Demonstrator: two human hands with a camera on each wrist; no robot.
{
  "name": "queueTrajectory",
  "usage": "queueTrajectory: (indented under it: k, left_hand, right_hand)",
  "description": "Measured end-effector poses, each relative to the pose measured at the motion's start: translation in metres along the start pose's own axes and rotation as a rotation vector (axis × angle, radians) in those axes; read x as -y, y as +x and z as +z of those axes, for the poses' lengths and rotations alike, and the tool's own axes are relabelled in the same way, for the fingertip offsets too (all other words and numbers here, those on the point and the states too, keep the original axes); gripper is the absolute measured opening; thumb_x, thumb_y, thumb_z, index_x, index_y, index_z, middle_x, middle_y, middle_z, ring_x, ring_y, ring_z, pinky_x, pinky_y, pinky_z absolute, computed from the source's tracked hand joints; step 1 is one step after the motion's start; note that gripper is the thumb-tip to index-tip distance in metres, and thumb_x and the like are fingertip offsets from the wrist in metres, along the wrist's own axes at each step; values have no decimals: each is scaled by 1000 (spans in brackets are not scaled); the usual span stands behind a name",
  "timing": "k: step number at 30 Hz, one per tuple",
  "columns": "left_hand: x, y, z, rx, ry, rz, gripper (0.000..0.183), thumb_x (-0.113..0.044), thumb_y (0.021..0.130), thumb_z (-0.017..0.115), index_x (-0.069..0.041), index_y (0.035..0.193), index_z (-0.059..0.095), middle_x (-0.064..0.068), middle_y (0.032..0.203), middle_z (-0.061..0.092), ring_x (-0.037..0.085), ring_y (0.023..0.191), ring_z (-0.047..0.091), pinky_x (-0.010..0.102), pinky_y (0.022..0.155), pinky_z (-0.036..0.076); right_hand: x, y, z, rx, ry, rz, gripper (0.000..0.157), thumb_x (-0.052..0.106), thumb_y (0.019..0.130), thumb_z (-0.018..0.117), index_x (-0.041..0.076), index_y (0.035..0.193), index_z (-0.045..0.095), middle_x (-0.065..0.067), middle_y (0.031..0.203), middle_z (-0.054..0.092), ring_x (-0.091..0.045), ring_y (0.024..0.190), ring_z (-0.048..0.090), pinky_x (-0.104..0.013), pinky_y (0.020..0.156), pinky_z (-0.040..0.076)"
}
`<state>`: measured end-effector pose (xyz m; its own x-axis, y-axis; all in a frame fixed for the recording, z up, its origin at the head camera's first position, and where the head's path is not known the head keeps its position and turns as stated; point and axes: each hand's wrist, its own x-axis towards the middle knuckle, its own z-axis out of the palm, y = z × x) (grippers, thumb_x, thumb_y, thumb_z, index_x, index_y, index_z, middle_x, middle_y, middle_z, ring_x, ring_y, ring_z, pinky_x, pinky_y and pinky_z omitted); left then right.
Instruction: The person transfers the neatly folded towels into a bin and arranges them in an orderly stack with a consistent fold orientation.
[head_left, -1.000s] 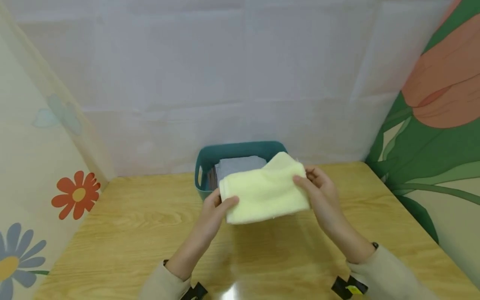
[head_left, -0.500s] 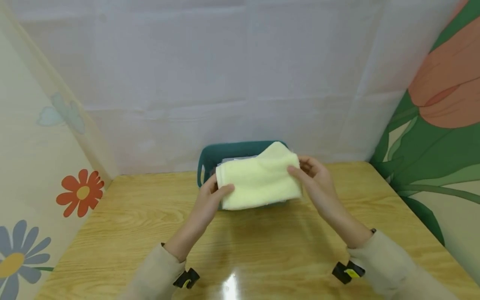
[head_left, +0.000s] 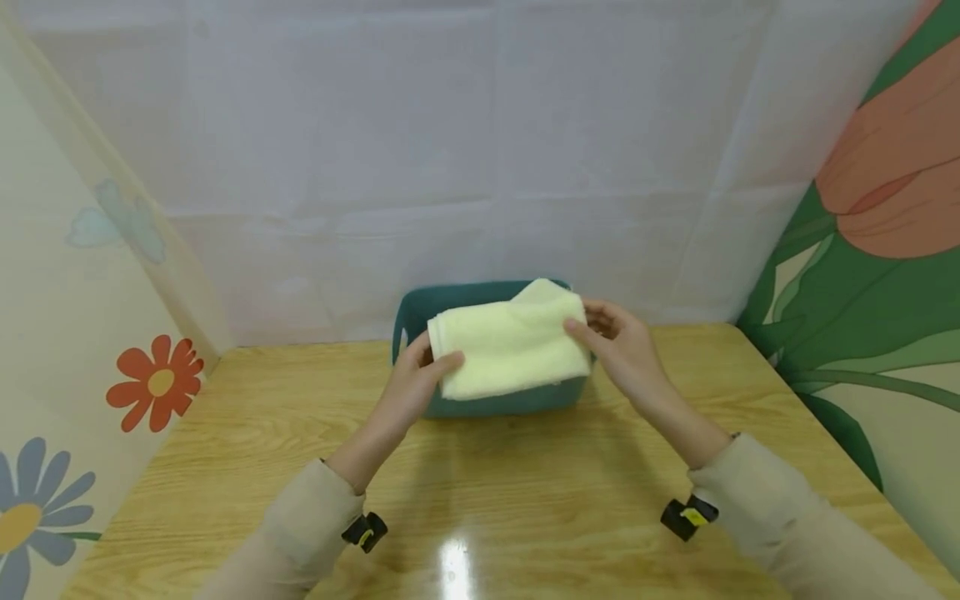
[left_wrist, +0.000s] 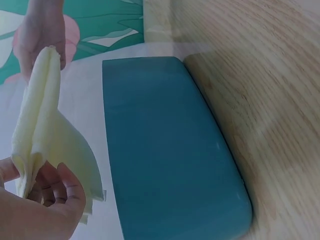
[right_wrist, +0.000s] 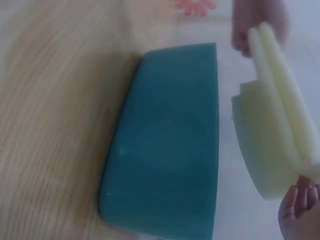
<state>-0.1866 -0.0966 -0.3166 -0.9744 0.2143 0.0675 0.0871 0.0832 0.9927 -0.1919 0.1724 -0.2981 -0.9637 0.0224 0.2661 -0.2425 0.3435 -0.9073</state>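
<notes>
A folded pale-yellow towel (head_left: 517, 346) is held up between both hands, over the teal basket (head_left: 502, 403). My left hand (head_left: 408, 379) pinches its left end, thumb on the near face and fingers behind. At the other end my right hand (head_left: 626, 350) grips it the same way. In the left wrist view the towel (left_wrist: 37, 110) shows its folded layers, with a loose flap hanging below and the basket wall (left_wrist: 165, 150) beneath. The right wrist view shows the towel (right_wrist: 280, 100) above the level of the basket rim. The basket's contents are hidden behind the towel.
The basket stands on a wood-grain table (head_left: 300, 433), near its back edge against a white sheet-like backdrop (head_left: 337, 150). Walls painted with flowers (head_left: 153, 383) flank the table on the left and right. Small black devices (head_left: 365, 531) hang at both wrists.
Both hands have carried the towel away from me and slightly left, further over the basket. The grey cloths that showed inside it are now covered, and more of the basket's front wall shows.
</notes>
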Motion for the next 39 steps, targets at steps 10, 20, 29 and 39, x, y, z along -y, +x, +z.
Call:
queueTrajectory:
  k: [10,20,29,39]
  left_hand:
    - [-2,13,-3,-40,98,4,46,-17,100,60,-8,143,48,18,118,61,27,100,62,36,81,56]
    - [-3,35,-10,-39,183,-12,47,-18,101,59,-7,145,47,19,121,61,28,97,62,34,76,55]
    - [-1,51,-14,-7,199,-25,50,-15,103,54,-8,150,39,19,133,55,32,112,57,44,94,50]
    - [5,64,-18,41,255,-83,56,-17,105,50,-10,156,27,19,144,46,34,122,52,49,103,43]
  right_hand:
    - [1,13,4,42,3,56,45,20,98,63,-5,136,55,-22,118,62,-19,99,59,-16,75,52]
    - [-3,33,9,72,-58,125,51,24,100,60,-2,143,48,-22,130,59,-31,112,59,-17,76,52]
    - [-13,48,18,55,-43,66,45,16,101,57,-4,141,50,-23,126,61,-31,107,60,-18,75,51]
    - [-26,58,30,60,-72,65,44,12,102,51,-8,142,46,-26,130,57,-35,115,55,-41,94,49]
